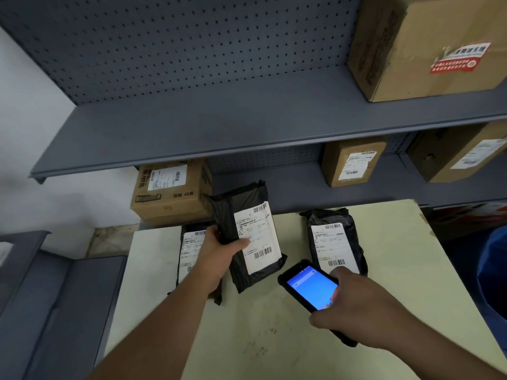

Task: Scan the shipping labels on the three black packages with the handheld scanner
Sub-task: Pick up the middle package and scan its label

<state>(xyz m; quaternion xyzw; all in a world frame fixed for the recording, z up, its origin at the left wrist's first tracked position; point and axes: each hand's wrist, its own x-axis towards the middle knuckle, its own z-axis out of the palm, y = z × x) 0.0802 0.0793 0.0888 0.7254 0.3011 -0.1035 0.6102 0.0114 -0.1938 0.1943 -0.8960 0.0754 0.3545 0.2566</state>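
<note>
Presently the left hand [216, 252] grips one black plastic mailer with a white label [248, 234] raised off the pale tabletop [274, 338], while the right hand [365, 308] clasps the black blue-screened handheld scanner [311, 287] just below it. Two matching mailers lie flat, one left [189, 250], one right [333, 239]; which are already scanned cannot be told.

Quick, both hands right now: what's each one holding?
Left hand: closed on the middle black package, lifted.
Right hand: closed around the handheld scanner.

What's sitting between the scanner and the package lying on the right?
Nothing, in the head view: the scanner in the right hand overlaps the right package's near edge; no bare table shows between.
</note>
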